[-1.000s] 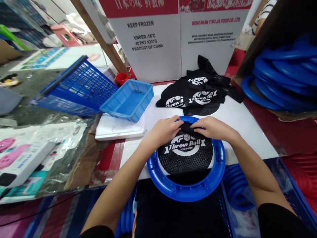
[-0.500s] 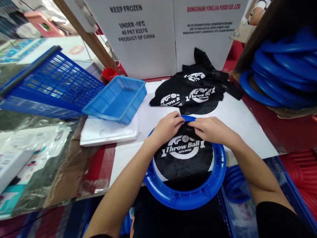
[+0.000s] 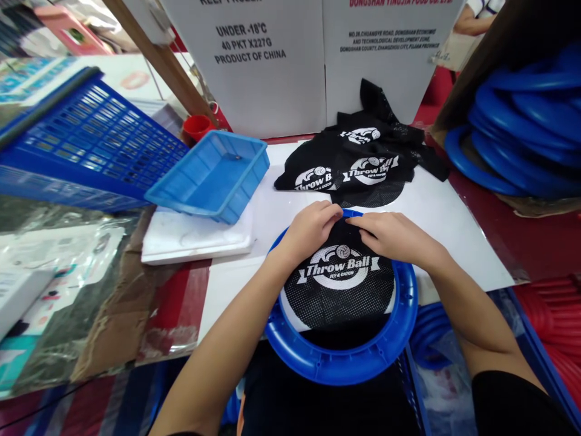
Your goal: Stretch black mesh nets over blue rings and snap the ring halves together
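A blue plastic ring (image 3: 338, 366) lies partly on the white board and juts over the table's front edge. Inside it is a round black mesh net (image 3: 340, 303) printed "Throw Ball". My left hand (image 3: 313, 229) pinches the net's upper edge at the far side of the ring. Close beside it, my right hand (image 3: 393, 235) is closed on the same edge, index finger pressing at the rim. Fingers hide most of the edge between them. Just beyond lies a heap of black mesh nets (image 3: 358, 154) with the same print.
At left stand a shallow blue tray (image 3: 213, 175) on a white foam slab (image 3: 195, 239) and a blue basket (image 3: 100, 139). Blue rings (image 3: 521, 133) are stacked at right, red rings (image 3: 554, 327) below. A white carton (image 3: 272, 85) closes off the back.
The view has shifted slightly. Both hands stay at the ring's far rim, fingers moving a little along the net's edge.
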{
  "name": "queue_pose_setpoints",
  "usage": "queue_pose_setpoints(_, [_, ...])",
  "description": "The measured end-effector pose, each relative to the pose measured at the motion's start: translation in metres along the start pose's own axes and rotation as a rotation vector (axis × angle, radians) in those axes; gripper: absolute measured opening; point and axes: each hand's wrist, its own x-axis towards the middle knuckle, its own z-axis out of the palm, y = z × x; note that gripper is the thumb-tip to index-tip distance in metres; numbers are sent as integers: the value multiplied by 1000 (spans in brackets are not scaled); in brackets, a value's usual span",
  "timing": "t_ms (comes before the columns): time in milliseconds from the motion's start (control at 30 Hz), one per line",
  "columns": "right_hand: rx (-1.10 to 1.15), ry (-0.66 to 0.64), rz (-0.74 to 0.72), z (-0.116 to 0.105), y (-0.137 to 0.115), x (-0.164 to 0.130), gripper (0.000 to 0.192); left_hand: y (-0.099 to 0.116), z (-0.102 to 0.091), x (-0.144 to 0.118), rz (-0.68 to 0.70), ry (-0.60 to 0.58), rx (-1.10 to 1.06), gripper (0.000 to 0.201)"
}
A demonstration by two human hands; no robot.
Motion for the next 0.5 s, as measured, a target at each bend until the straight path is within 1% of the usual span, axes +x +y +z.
queue_pose_setpoints(200, [81, -8, 30, 0, 3, 3, 37, 0, 0, -1, 6, -11, 5, 27])
queue_pose_setpoints(367, [113, 1, 13, 3, 9, 6, 45, -1, 0, -2, 14, -14, 41, 29])
queue_pose_setpoints(500, [144, -1, 12, 6, 12, 9, 47, 0, -2, -4, 34, -47, 70, 28])
